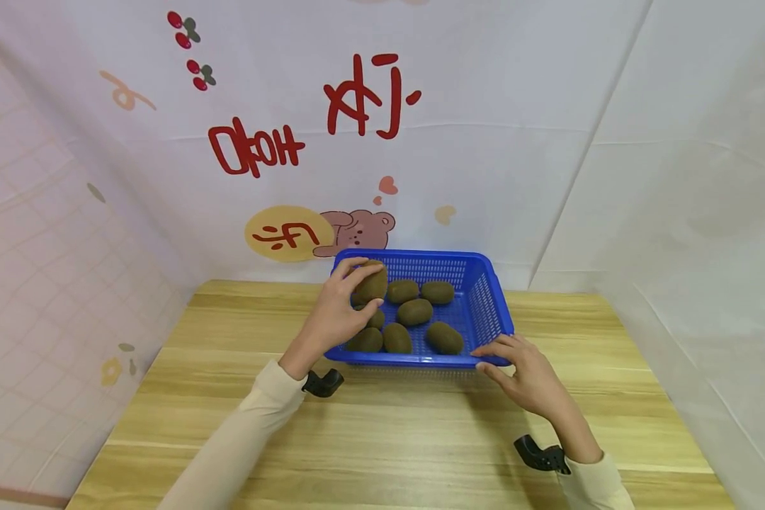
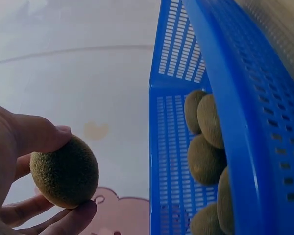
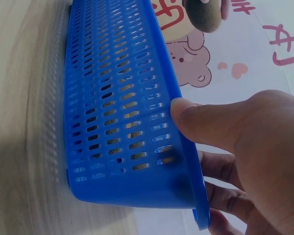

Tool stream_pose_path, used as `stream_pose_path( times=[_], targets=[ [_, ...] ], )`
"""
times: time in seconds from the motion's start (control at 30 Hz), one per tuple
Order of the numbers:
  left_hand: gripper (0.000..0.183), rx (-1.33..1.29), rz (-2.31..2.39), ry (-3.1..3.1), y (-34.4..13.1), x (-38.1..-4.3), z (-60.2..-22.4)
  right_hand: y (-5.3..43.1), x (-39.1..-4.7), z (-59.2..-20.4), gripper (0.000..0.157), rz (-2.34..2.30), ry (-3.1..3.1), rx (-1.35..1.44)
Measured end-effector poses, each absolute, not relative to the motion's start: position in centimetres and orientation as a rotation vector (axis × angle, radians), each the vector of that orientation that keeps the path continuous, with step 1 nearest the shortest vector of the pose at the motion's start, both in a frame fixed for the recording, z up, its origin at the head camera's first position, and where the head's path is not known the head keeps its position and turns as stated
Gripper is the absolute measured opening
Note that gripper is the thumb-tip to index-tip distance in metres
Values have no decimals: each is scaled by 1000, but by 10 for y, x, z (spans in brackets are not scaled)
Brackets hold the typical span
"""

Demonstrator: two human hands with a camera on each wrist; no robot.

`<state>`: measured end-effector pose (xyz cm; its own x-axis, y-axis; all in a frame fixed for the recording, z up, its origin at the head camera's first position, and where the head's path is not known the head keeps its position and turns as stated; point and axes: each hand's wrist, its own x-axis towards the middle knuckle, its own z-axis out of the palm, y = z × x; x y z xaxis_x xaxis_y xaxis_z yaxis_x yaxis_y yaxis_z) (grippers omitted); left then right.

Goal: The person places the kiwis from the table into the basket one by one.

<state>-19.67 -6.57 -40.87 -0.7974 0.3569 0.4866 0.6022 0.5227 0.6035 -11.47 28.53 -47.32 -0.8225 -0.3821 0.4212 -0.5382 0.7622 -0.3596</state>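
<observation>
My left hand (image 1: 341, 308) pinches a kiwi (image 2: 64, 171) between thumb and fingers, above the left side of a blue plastic basket (image 1: 414, 359). The left wrist view shows this brown, fuzzy fruit raised above the rim. Inside the basket lie several more kiwis, among them one at the front right (image 1: 445, 338) and one near the middle (image 1: 414, 312). With thumb outside and fingers over the inner side, my right hand (image 1: 528, 375) grips the basket's rim at the front right corner. The right wrist view has the slotted front wall (image 3: 117, 98) close up.
The basket stands on a wood-grain table (image 1: 408, 439) near its back edge. Behind it hangs a white cloth (image 1: 497, 170) printed with red characters and a bear. More light cloth flanks both sides. Each wrist wears a black camera mount (image 1: 538, 455).
</observation>
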Motion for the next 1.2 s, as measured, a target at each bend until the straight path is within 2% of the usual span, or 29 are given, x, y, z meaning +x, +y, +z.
stream_pose_path(
  times=[0.7, 1.2],
  targets=[
    [54, -912, -1152, -2564, -23, -192, -416, 285, -115, -469, 22, 700, -2636, 723],
    [55, -858, -1061, -2578, -42, -185, -423, 284, -113, -467, 21, 709, -2653, 707]
  ],
)
